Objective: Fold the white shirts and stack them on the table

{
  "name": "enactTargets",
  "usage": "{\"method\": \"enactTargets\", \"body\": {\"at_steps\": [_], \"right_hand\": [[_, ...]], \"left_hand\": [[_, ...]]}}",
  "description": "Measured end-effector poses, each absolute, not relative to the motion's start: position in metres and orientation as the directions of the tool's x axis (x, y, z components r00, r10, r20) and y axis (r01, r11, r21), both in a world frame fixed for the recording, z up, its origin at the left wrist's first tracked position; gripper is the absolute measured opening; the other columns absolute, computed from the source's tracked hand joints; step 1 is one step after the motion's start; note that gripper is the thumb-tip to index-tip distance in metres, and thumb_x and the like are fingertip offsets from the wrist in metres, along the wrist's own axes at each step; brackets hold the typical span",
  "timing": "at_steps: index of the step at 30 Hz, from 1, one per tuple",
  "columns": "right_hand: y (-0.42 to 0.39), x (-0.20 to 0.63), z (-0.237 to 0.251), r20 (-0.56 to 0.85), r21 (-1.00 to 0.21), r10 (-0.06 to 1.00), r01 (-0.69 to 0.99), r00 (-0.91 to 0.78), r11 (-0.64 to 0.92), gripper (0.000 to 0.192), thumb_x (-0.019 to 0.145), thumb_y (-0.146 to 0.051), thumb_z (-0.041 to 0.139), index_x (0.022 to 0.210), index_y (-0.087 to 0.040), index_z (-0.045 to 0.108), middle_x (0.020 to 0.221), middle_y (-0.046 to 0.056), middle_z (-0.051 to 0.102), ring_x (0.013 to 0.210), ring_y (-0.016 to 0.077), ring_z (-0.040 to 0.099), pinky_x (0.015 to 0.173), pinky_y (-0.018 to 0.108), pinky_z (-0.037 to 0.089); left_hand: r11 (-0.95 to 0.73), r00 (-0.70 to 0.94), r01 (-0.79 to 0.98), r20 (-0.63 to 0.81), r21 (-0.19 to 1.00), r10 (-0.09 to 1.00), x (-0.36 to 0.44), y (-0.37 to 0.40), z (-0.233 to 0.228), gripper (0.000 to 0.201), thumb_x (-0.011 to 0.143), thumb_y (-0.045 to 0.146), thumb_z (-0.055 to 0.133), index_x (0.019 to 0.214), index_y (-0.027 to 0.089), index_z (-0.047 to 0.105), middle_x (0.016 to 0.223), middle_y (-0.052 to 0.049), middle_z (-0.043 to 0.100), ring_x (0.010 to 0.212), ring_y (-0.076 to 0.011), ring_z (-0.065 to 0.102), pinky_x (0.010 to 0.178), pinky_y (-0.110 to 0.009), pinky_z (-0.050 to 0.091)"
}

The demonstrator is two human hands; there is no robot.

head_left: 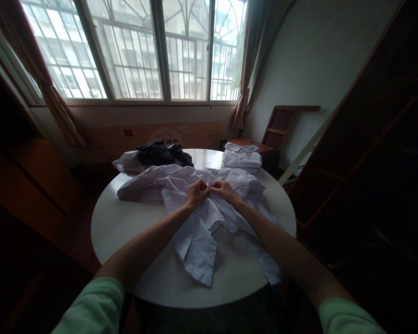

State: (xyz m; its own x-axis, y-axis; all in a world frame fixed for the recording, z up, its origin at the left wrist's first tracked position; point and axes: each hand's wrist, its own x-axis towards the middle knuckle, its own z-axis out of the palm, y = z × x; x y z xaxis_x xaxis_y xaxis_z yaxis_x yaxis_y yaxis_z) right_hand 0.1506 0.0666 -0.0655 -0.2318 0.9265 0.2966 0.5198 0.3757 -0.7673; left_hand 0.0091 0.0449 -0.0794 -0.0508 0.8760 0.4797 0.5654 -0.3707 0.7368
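A rumpled white shirt [198, 232] is spread over the round white table [125, 236], its sleeves and tails fanning toward me. My left hand [197, 194] pinches the fabric near the shirt's middle. Close beside it, almost touching fingertip to fingertip, my right hand [223, 190] pinches the same spot from the other side. Whether a button sits between the fingers is too small to make out. One part of the shirt hangs near the table's front right edge, under my right forearm.
Folded white shirts [242, 157] are stacked at the table's back right. A black striped garment [163, 153] lies bunched at the back left on more white cloth. Beyond the table are a wooden chair [278, 125], a large cardboard box [132, 134] and a barred window [132, 55].
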Motion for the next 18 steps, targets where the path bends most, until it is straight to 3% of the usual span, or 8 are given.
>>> {"method": "enactTargets", "body": {"at_steps": [6, 18], "right_hand": [[0.0663, 0.1505, -0.0646, 0.296, -0.731, 0.922, 0.561, -0.251, 0.388, 0.012, 0.069, -0.021, 0.061, 0.071, -0.011, 0.066, 0.070, 0.005, 0.067, 0.063, 0.0137, 0.059, 0.056, 0.020, 0.041], [0.0674, 0.1495, -0.0651, 0.295, -0.701, 0.918, 0.594, -0.263, 0.395, 0.013, 0.069, -0.023, 0.060, 0.069, -0.011, 0.065, 0.067, 0.004, 0.066, 0.063, 0.0142, 0.058, 0.055, 0.021, 0.040]], "left_hand": [[-0.437, 0.007, 0.550, 0.519, 0.712, 0.854, 0.0091, 0.0463, -0.0826, 0.009, 0.064, 0.018, 0.056, 0.072, 0.017, 0.056, 0.064, 0.003, 0.055, 0.058, -0.0098, 0.050, 0.054, -0.020, 0.035], [-0.411, -0.014, 0.615, 0.531, 0.672, 0.847, 0.0116, 0.0434, -0.0798, 0.007, 0.065, 0.013, 0.054, 0.069, 0.017, 0.059, 0.066, 0.001, 0.054, 0.061, -0.0112, 0.049, 0.056, -0.022, 0.035]]}}
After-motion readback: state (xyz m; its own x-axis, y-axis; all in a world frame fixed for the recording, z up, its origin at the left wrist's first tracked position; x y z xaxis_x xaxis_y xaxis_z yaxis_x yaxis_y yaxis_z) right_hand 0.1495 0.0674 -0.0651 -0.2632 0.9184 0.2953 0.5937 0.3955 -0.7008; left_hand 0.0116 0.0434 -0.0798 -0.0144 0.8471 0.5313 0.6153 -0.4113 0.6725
